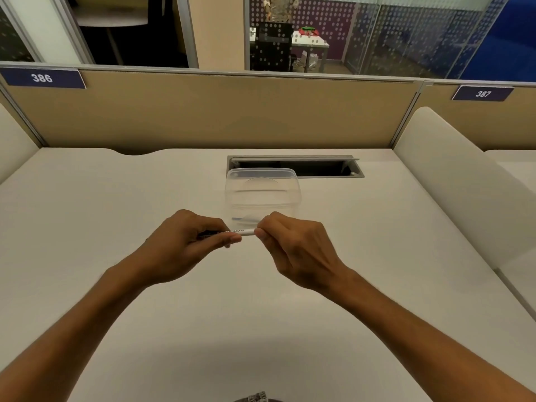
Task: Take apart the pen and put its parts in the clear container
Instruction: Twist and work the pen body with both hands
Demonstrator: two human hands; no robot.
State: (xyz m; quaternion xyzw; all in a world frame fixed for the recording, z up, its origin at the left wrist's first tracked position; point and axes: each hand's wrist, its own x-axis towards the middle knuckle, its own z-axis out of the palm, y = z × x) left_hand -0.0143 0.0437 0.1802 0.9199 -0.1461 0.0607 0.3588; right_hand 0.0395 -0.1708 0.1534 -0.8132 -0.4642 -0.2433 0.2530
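1. While both hands hold it level above the table [116, 256], the pen [242, 233] sits just on the near side of the clear container [262, 195], not yet in pieces
2. Left hand [179, 245]: fingers curled round the dark end of the pen, thumb pressed along the printed white barrel
3. Right hand [295, 250]: fingers [262, 235] pinched narrowly on the pen's white end, most of which is hidden inside the grip
4. Handling, as a judgement: the pen looks light, stiff and smooth, so it may slip or twist in a loose pinch; a firm hold on each end, near the joint, and a straight pull apart or a twist should separate it
5. Small parts could spring loose or roll, so working close to the container is sensible
6. The container stands open and upright on the table, just in front of the cable slot [295, 165]; something faint lies inside near its front wall, too unclear to name
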